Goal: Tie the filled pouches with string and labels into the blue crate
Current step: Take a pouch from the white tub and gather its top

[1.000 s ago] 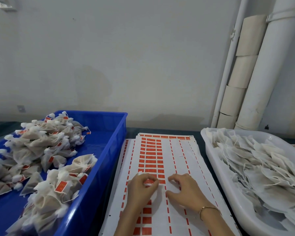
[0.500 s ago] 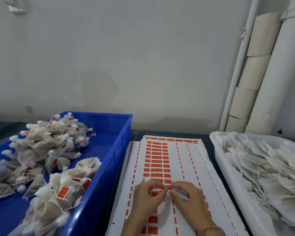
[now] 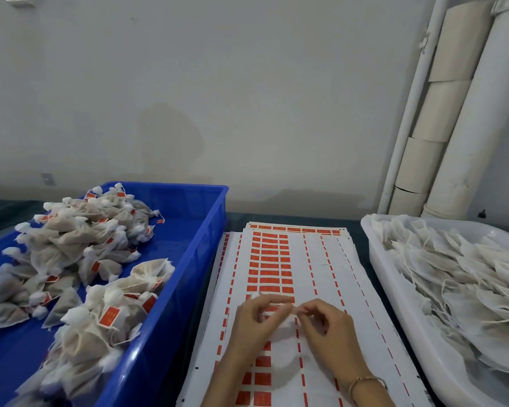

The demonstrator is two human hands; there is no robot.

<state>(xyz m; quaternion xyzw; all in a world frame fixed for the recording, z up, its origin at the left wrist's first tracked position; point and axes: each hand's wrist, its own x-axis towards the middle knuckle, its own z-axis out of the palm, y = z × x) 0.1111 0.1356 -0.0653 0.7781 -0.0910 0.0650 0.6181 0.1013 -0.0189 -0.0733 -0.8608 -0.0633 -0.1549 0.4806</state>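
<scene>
Both hands hang over a sheet of red labels (image 3: 315, 259), the left hand (image 3: 256, 321) and right hand (image 3: 326, 324) with fingers curled and thumb and forefinger tips pressed together where the two hands meet. Between those tips they pinch a small pale piece (image 3: 295, 309), too blurred to name. Well to the left of the fingers stands the blue crate (image 3: 171, 318), heaped with tied pouches (image 3: 71, 245) bearing red tags. To the right of the fingers a white tray (image 3: 385, 277) holds untied pouches (image 3: 467, 274) with loose strings. A thin bracelet (image 3: 365, 380) circles the right wrist.
</scene>
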